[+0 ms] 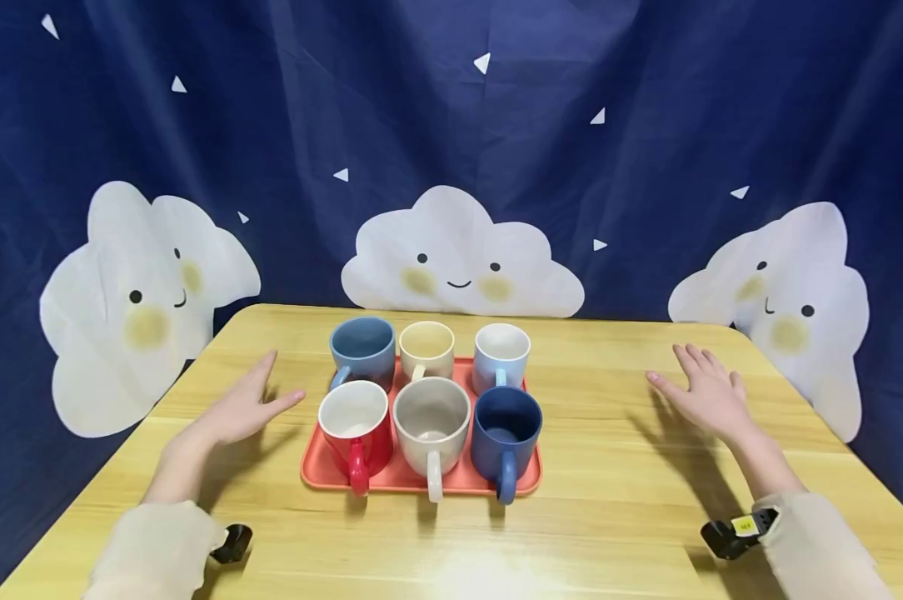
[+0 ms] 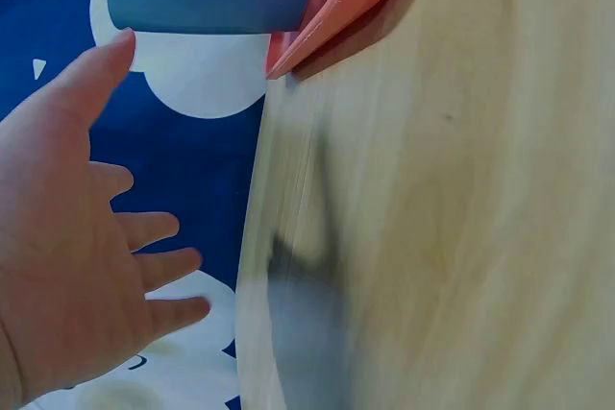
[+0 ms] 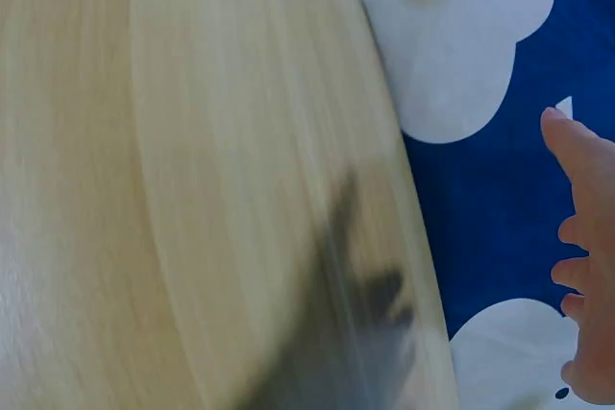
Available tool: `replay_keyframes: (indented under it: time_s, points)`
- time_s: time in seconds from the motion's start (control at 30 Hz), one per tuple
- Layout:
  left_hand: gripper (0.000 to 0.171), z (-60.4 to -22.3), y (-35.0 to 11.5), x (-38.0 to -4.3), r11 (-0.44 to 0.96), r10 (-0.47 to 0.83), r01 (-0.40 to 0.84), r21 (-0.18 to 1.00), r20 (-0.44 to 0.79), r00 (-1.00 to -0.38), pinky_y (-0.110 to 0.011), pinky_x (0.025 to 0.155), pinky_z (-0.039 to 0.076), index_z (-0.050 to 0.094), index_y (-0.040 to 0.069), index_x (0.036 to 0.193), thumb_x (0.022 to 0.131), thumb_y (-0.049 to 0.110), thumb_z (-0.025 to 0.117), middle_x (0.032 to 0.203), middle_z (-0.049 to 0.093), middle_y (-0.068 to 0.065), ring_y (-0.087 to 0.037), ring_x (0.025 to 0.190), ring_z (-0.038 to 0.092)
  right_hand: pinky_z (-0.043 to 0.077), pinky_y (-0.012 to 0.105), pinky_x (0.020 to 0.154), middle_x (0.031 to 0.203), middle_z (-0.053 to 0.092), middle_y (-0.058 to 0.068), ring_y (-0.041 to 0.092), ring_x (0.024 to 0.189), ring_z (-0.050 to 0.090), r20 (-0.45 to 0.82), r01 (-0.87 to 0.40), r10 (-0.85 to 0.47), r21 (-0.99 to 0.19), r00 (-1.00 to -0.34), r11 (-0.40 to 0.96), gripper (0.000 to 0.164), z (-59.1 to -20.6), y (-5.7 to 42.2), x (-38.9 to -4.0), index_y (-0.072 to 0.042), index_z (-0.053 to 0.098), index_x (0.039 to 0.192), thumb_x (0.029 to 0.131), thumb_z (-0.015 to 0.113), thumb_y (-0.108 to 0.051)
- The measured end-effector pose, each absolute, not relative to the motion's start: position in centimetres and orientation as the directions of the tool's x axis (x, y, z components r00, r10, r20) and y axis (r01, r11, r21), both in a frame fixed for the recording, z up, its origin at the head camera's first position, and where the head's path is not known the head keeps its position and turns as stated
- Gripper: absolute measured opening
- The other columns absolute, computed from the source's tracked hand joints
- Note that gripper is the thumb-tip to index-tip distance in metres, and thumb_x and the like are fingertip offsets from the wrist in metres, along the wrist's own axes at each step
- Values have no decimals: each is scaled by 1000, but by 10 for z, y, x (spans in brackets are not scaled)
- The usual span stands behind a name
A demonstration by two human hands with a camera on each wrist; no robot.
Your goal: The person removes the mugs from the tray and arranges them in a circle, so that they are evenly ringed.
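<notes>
Two rows of mugs stand upright on a coral-red tray (image 1: 451, 482). In the front row are a red mug (image 1: 376, 446), a light grey mug (image 1: 414, 446) and a dark blue mug (image 1: 489, 450), handles toward me. Behind them are a grey-blue mug (image 1: 372, 367), a cream mug (image 1: 436, 362) and a pale blue mug (image 1: 489, 367). My left hand (image 1: 237, 410), thumb spread, hovers left of the tray, nearest the red and grey-blue mugs. Well to the right, my right hand (image 1: 710, 402) is held over the table with its fingers extended, holding nothing.
The tray sits mid-table on a light wooden table (image 1: 609, 500). Behind the table's far edge hangs a dark blue curtain (image 1: 421, 100) with white clouds and triangles. Each wrist carries a small black camera, the right one (image 1: 729, 537) with a yellow label.
</notes>
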State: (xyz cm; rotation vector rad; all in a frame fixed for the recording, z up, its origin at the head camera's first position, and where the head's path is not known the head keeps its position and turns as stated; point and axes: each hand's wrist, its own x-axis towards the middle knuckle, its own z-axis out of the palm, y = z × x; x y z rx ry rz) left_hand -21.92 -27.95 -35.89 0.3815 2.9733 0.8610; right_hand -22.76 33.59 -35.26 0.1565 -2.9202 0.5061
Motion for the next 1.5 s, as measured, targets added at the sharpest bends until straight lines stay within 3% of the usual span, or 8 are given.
replay_keyframes:
  time_s: [0.3, 0.53, 0.67, 0.77, 0.9, 1.07, 1.3, 1.5]
  points:
    - [90, -365, -276, -196, 729, 254, 148, 668, -63, -965, -62, 101, 22, -1, -6, 145, 92, 45, 51, 146, 13, -33, -51, 129, 22, 21, 64, 99, 147, 14, 32, 51, 131, 15, 104, -147, -104, -688, -989, 710, 75, -346, 327, -217, 2, 9, 147, 97, 44, -41]
    - [89, -377, -264, -177, 680, 281, 147, 718, -70, -957, -60, 100, 27, 7, -10, 144, 90, 40, 57, 143, 22, -34, -49, 129, 26, 26, 60, 99, 146, 22, 29, 46, 131, 22, 92, -167, -158, -803, -983, 572, 68, -342, 314, -210, 2, 11, 147, 98, 46, -31]
    - [88, -383, -259, -170, 646, 292, 156, 747, -53, -955, -59, 101, 27, 10, -12, 143, 89, 36, 60, 143, 23, -35, -49, 129, 27, 34, 21, 99, 145, 26, 28, 43, 131, 25, 105, -189, -191, -841, -976, 507, 65, -342, 307, -205, 4, 14, 146, 99, 46, -27]
    - [89, -385, -254, -167, 623, 301, 150, 768, -59, -952, -58, 101, 27, 10, -10, 144, 87, 34, 63, 143, 23, -34, -48, 129, 26, 33, 3, 83, 145, 28, 26, 33, 131, 31, 115, -210, -220, -854, -969, 477, 62, -344, 301, -199, 4, 17, 146, 99, 46, -24]
    - [93, -384, -246, -164, 595, 308, 125, 794, -81, -948, -56, 101, 28, 10, -7, 145, 84, 32, 68, 145, 21, -32, -48, 131, 24, 34, 5, 86, 144, 31, 24, 5, 122, 39, 116, -229, -262, -858, -958, 459, 59, -347, 293, -193, 3, 21, 145, 98, 47, -21]
    - [97, -385, -237, -160, 550, 309, 109, 828, -81, -948, -54, 102, 29, 9, -7, 145, 81, 30, 71, 145, 20, -32, -49, 131, 23, 35, 7, 88, 143, 33, 24, -11, 111, 40, 125, -259, -310, -859, -942, 441, 57, -348, 284, -190, 4, 25, 143, 98, 48, -20]
    - [95, -390, -234, -157, 499, 321, 94, 861, -83, -943, -54, 102, 29, 11, -5, 145, 81, 27, 72, 147, 21, -28, -47, 131, 24, 38, 9, 88, 141, 35, 26, -6, 113, 43, 128, -284, -361, -862, -924, 421, 54, -347, 274, -190, 5, 28, 142, 97, 49, -17]
    - [92, -388, -236, -158, 464, 340, 75, 883, -99, -935, -54, 102, 29, 12, -3, 146, 82, 26, 71, 148, 19, -26, -46, 133, 20, 40, 13, 88, 140, 35, 28, 36, 125, 38, 110, -289, -406, -864, -907, 412, 53, -346, 261, -190, 6, 29, 141, 96, 50, -13]
